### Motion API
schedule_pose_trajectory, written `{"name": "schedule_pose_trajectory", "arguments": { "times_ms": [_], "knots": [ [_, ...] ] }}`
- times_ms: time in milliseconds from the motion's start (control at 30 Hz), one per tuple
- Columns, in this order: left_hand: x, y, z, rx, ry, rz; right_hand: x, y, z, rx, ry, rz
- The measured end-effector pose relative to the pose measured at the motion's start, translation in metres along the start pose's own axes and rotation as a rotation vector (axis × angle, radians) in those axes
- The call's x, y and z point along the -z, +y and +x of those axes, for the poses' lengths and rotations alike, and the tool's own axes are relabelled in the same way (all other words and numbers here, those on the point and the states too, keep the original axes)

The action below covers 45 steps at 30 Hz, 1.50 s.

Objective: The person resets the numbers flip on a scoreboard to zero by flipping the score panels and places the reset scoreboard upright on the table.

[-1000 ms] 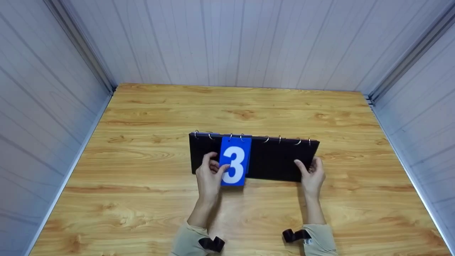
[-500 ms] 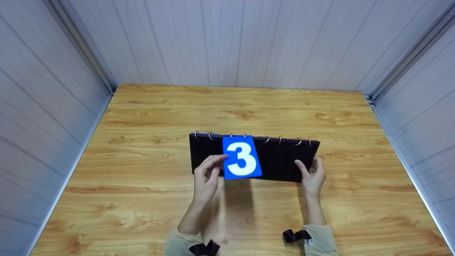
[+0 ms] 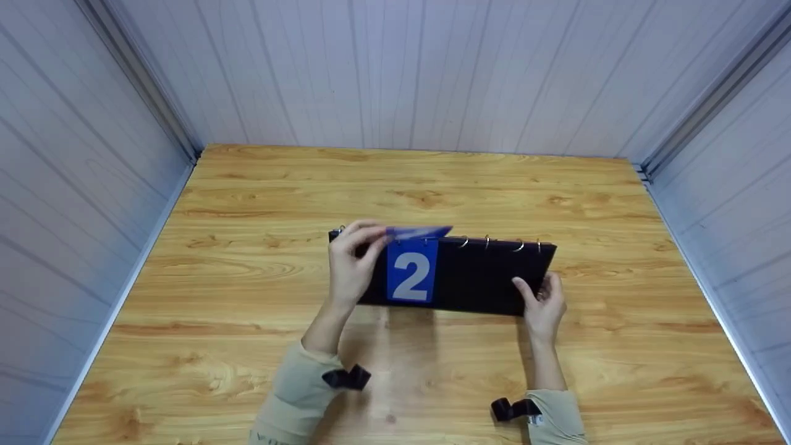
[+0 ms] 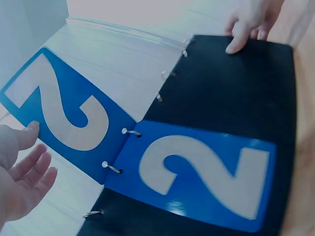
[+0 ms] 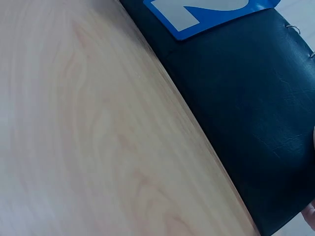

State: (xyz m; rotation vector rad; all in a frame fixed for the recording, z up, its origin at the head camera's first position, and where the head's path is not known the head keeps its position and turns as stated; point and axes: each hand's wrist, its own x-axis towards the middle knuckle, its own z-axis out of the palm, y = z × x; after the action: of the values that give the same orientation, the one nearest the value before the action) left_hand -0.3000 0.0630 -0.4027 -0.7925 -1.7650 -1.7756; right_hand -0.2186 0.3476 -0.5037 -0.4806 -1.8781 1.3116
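Observation:
A black flip scoreboard (image 3: 476, 278) leans back on the wooden table, metal rings along its top edge. My left hand (image 3: 349, 262) pinches the left edge of a blue number card (image 3: 420, 232), which is lifted almost edge-on over the top. In the left wrist view the thumb lies on this card (image 4: 74, 108), its facing side showing a 2; the index finger is hidden behind it. Below the rings, another blue card (image 3: 411, 278) with a white 2 lies against the board. My right hand (image 3: 544, 309) grips the board's right end, thumb in front and fingers partly hidden behind.
The wooden table (image 3: 247, 346) extends around the scoreboard on all sides. White panelled walls (image 3: 383, 74) close it in at the back, left and right. Black straps (image 3: 346, 377) sit on both sleeves.
My left hand has moved up and swung the card bearing the 3 upward over the rings, uncovering the 2 underneath. The right hand and the board have stayed in place.

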Motion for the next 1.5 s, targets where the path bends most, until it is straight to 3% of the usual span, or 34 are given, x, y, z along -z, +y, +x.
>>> {"name": "schedule_pose_trajectory", "arguments": {
  "times_ms": [200,333,567,767,900,1133,1500],
  "knots": [
    [-0.006,-0.006,0.033,0.019,-0.001,0.095,-0.002,0.011,0.002,0.004,0.015,0.004],
    [-0.011,-0.011,0.048,0.074,-0.021,0.150,-0.002,0.011,0.002,-0.005,0.010,0.004],
    [-0.019,-0.023,0.066,0.235,-0.038,0.238,-0.001,0.006,0.003,-0.033,-0.019,0.010],
    [-0.023,-0.042,0.077,0.415,-0.081,0.262,0.002,-0.019,-0.002,-0.020,-0.036,0.014],
    [-0.024,-0.052,0.077,0.472,-0.124,0.280,0.002,-0.026,-0.004,-0.013,-0.030,-0.011],
    [-0.023,-0.060,0.072,0.411,-0.158,0.385,0.002,-0.028,-0.005,-0.003,-0.021,-0.011],
    [-0.015,-0.047,0.047,0.168,-0.052,0.404,0.003,-0.024,-0.004,0.023,-0.020,-0.003]
  ]
}}
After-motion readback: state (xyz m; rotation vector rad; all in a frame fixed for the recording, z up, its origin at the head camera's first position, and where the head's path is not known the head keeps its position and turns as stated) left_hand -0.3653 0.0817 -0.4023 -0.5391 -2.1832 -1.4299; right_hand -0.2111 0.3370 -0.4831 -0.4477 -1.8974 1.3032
